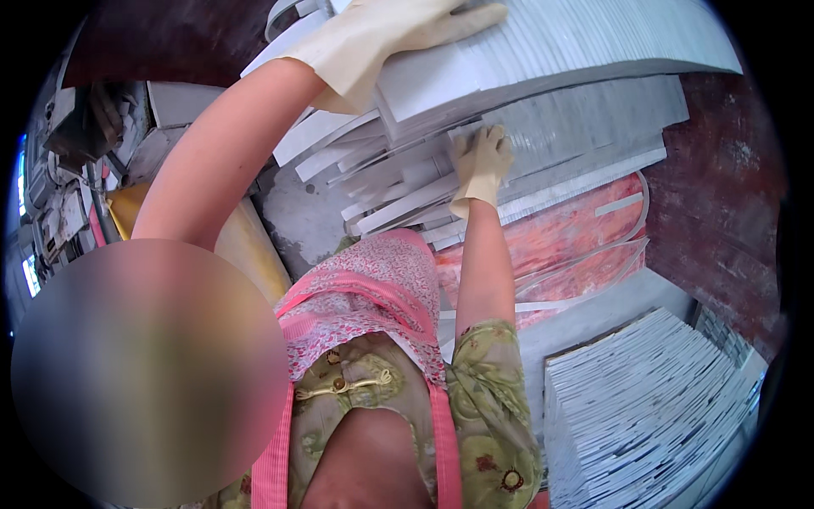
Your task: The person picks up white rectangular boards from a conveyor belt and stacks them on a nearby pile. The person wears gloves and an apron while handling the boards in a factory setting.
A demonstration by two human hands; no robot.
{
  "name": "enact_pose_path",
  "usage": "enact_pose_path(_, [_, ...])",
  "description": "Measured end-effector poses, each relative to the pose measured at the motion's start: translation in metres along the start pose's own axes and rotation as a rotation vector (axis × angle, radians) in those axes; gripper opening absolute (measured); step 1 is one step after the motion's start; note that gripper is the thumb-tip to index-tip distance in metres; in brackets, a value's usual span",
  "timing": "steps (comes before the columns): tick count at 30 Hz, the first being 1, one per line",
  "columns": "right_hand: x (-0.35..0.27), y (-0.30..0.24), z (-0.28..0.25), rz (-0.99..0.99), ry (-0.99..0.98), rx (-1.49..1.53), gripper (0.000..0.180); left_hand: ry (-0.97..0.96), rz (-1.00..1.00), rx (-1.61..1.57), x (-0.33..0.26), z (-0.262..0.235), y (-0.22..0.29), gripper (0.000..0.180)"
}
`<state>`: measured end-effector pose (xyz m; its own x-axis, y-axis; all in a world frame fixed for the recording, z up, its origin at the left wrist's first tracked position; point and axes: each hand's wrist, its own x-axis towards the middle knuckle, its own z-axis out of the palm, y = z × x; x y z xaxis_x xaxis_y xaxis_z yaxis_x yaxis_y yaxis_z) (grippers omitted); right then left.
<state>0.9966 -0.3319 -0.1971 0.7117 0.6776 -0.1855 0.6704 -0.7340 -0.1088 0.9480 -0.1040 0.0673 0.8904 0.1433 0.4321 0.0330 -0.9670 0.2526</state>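
My left hand (398, 38), in a cream rubber glove, lies across the left end of a tall stack of thin white strips (577, 55). Its fingers are stretched out along the top of that stack. My right hand (482, 165), in a matching glove, rests on a lower layer of greyish-white strips (585, 123) just nearer to me. The right fingers are bent down and closed at the strips; what they hold, if anything, is hidden. Several loose strips (407, 204) stick out unevenly to the left of my right hand.
A red-and-white mottled sheet (560, 246) lies below my right forearm. At the lower right stands another big stack of thin strips (653, 416). A dark reddish-brown surface (721, 204) borders the right side. Boards and clutter (93, 127) crowd the far left, beside a yellow panel (263, 246).
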Motion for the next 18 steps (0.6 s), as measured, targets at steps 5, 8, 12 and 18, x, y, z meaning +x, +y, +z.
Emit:
enact_pose_path(5, [-0.038,0.032,0.009,0.264,0.384,0.979,0.05,0.017,0.043,0.026,-0.002,0.001,-0.006,0.042])
enact_pose_path(8, [-0.069,0.04,-0.011,0.865,0.349,1.7,0.058,0.01,0.023,0.013,-0.003,-0.002,-0.005,0.041])
enact_pose_path(12, [-0.076,0.083,0.094,1.177,0.262,2.206,0.064,-0.04,0.006,-0.007,0.004,-0.009,0.005,0.041])
enact_pose_path(18, [-0.07,0.045,0.08,0.461,-0.327,0.121,0.051,-0.107,-0.043,-0.036,0.003,-0.016,0.007,0.042])
